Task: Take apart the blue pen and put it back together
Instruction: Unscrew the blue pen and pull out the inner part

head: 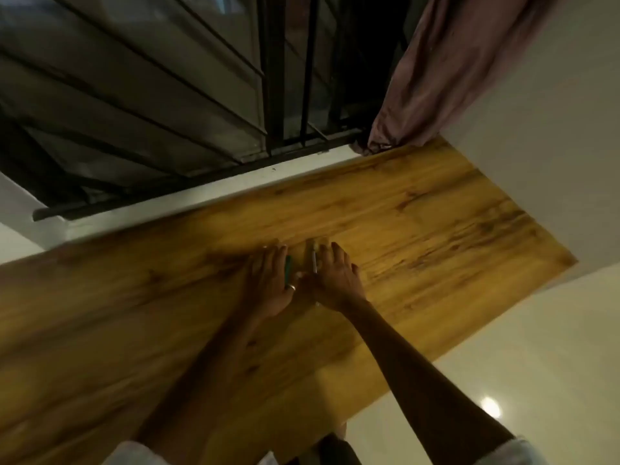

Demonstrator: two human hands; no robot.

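Observation:
Both my hands reach out over the middle of the wooden table [419, 223], close together, fingers stretched forward and low over the top. My left hand [268, 280] wears a ring and has a dark blue-green pen barrel [288, 265] along its thumb side, between thumb and forefinger. My right hand [335, 276] has a thin pale refill [314, 260] lying along its forefinger, with the thumb against it. The two pieces are apart, roughly parallel, and point away from me. Motion blur hides the finer parts.
A window with black bars [278, 78] runs along the table's far edge above a white sill [201, 193]. A mauve curtain [446, 68] hangs at the far right corner. A white wall [543, 112] bounds the right end, with glossy pale floor [503, 364] below.

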